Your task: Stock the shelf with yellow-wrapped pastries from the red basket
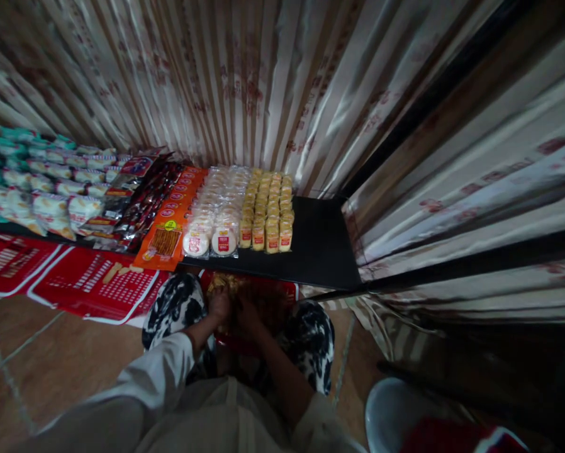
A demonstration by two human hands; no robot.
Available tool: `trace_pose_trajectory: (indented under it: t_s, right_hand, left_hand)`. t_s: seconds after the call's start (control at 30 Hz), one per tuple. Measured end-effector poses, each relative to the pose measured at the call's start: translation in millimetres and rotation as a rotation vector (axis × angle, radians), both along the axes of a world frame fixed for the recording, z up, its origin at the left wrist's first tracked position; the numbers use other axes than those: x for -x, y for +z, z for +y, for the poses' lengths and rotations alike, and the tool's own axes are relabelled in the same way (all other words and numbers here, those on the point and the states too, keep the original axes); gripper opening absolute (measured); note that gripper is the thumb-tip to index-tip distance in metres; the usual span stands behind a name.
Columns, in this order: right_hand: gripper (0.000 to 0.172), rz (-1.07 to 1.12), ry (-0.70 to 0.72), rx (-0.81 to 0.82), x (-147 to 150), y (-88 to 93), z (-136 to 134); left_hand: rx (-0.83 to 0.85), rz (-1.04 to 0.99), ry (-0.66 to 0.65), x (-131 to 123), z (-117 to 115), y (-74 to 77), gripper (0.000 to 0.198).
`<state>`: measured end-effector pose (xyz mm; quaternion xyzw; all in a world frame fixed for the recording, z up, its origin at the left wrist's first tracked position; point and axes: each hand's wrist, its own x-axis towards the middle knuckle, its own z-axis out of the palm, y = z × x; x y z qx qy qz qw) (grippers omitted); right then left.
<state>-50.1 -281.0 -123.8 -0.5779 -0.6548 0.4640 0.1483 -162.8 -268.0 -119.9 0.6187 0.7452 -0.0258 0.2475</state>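
Observation:
Between my knees, my left hand [220, 304] reaches down to a heap of gold-wrapped snack packets [226, 282] and touches them. Dimness hides its fingertips. Close beside it, my right hand [247, 316] points down into the dark space over the red surface, its fingers lost in shadow and blur. Just ahead, rows of small yellow-wrapped snacks [267, 211] stand on a black shelf [323, 236]. Left of those are stacks of round white crackers in clear wrap [211, 238], then an orange snack bag [168, 236].
Dark red packets [145, 204] and white-and-green bags [51, 182] fill the shelf's left part. Red printed sheets [89, 283] lie below its front edge. A striped curtain [245, 82] hangs behind. At lower right are a pale basin [381, 409] and a red item [443, 434].

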Motion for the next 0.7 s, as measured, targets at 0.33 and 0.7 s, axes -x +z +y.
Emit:
trace_pose_trajectory:
  t_s: [0.33, 0.7]
  right_hand:
    - [0.055, 0.158, -0.147, 0.079, -3.5, -16.6, 6.8]
    - [0.046, 0.14, -0.209, -0.008, -12.5, 20.4, 5.7]
  left_hand:
    - [-0.049, -0.116, 0.075, -5.0, 6.6, -1.5, 0.036]
    - [-0.159, -0.729, 0.393, -0.7, 4.2, 50.2, 0.032]
